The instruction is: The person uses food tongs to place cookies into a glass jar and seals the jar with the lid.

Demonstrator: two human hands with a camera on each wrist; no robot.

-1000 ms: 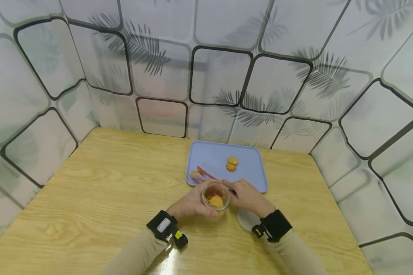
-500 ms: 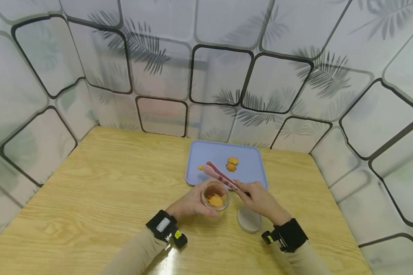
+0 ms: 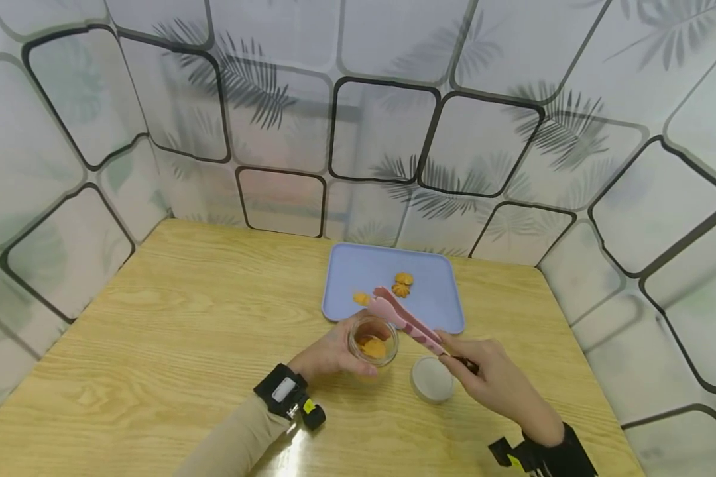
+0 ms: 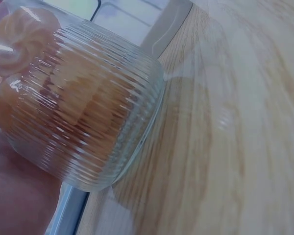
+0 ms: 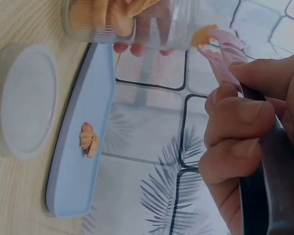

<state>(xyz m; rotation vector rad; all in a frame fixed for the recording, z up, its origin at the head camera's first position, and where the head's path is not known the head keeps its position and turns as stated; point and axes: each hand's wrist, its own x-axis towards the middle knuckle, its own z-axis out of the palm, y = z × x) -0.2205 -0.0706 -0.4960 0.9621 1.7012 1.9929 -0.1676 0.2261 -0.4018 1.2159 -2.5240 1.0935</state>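
My left hand [image 3: 332, 349] grips a clear ribbed glass jar [image 4: 137, 105] on the table. Inside the jar are several golden-brown cookies [image 3: 372, 347]. My right hand [image 3: 492, 376] holds pink tongs [image 3: 407, 322] with dark handles, its fingers curled round them. At the tongs' tips is a cookie [image 5: 204, 36], held just beyond the jar's open mouth in the right wrist view. Two more cookies [image 3: 402, 285] lie together on a blue tray [image 3: 438, 308] behind the jar.
A round whitish lid [image 3: 432, 379] lies on the wooden table [image 3: 215, 298] to the right of the jar. Patterned curtains [image 3: 388, 132] close in the table's back and sides.
My right hand has moved right and toward me with the tongs. The cookie at their tips has shifted right, from the tray's left end toward the jar. My left hand and the jar stay put.
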